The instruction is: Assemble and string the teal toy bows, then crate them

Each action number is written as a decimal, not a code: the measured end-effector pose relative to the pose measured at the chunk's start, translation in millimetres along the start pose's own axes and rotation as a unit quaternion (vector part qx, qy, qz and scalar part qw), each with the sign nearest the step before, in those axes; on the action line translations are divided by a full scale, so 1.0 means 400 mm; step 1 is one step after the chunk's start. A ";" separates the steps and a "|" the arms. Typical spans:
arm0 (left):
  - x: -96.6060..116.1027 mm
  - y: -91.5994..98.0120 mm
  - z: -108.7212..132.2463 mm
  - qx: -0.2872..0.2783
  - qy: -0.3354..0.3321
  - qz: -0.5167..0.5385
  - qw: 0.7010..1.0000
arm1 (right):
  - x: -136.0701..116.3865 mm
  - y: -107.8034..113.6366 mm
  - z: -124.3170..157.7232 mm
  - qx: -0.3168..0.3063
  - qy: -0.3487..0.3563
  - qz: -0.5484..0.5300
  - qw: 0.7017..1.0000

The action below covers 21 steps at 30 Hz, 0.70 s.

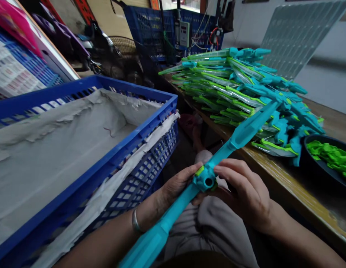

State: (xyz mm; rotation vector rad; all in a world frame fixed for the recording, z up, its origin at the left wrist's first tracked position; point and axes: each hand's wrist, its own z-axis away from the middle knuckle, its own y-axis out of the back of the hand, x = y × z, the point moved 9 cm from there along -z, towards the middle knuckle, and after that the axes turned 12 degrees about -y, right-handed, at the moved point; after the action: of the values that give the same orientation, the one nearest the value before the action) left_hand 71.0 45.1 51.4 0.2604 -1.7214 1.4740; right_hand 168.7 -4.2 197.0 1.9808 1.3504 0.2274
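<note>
Holds a turquoise plastic bar (201, 183) over the lap, left hand (174, 184) closed around its middle, right hand (244, 188) half curled with fingers touching there; cannot tell if gripping. To the right, on a worn wooden table (295, 186), many turquoise-and-green pieces (245, 89) beside a dark bowl (315, 172); to the left, a lined blue crate (119, 152); behind, a pale wall (337, 89).

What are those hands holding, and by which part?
The left hand and right hand hold a long turquoise bar by its middle, near the round hole.
</note>
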 end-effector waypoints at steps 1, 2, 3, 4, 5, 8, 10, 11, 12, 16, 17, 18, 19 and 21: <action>-0.007 0.006 0.002 0.007 0.003 -0.010 1.000 | -0.004 -0.003 -0.007 -0.017 0.004 0.009 1.000; -0.013 0.010 0.004 0.013 0.003 -0.017 1.000 | -0.006 -0.008 -0.017 -0.044 0.003 0.016 0.999; -0.018 0.013 0.007 0.020 0.002 -0.020 1.000 | -0.008 -0.018 -0.026 -0.083 0.001 0.016 0.996; -0.023 0.016 0.010 0.027 0.002 -0.023 0.999 | -0.010 -0.031 -0.032 -0.130 0.000 0.010 0.991; -0.027 0.017 0.013 0.034 0.002 -0.024 0.999 | -0.014 -0.044 -0.035 -0.177 0.001 0.001 0.984; -0.047 0.012 0.029 0.036 0.020 -0.033 0.999 | -0.021 -0.075 -0.028 -0.267 0.004 -0.001 0.964; -0.064 0.004 0.041 0.016 0.037 -0.031 0.999 | -0.027 -0.088 -0.013 -0.276 0.015 0.027 0.961; -0.075 0.001 0.047 0.005 0.047 -0.027 0.999 | -0.032 -0.094 -0.003 -0.277 0.024 0.042 0.960; -0.088 0.000 0.055 -0.003 0.060 -0.021 0.998 | -0.041 -0.097 0.007 -0.273 0.038 0.055 0.960; -0.137 0.009 0.087 -0.004 0.102 -0.010 0.995 | -0.090 -0.086 0.044 -0.231 0.103 0.094 0.963; -0.148 0.010 0.094 -0.003 0.111 -0.012 0.994 | -0.101 -0.080 0.055 -0.221 0.118 0.101 0.963; -0.160 0.010 0.100 -0.008 0.122 -0.016 0.992 | -0.109 -0.074 0.068 -0.213 0.131 0.107 0.962; -0.171 0.010 0.103 -0.014 0.133 -0.023 0.991 | -0.115 -0.071 0.085 -0.210 0.144 0.112 0.961; -0.191 0.010 0.103 -0.039 0.151 -0.043 0.987 | -0.120 -0.068 0.127 -0.200 0.166 0.129 0.957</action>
State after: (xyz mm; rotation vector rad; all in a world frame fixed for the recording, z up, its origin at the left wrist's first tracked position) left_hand 98.0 -17.0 -2.7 0.0622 -1.5007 1.3059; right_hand 153.6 -63.7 153.9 1.8130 1.1241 0.9193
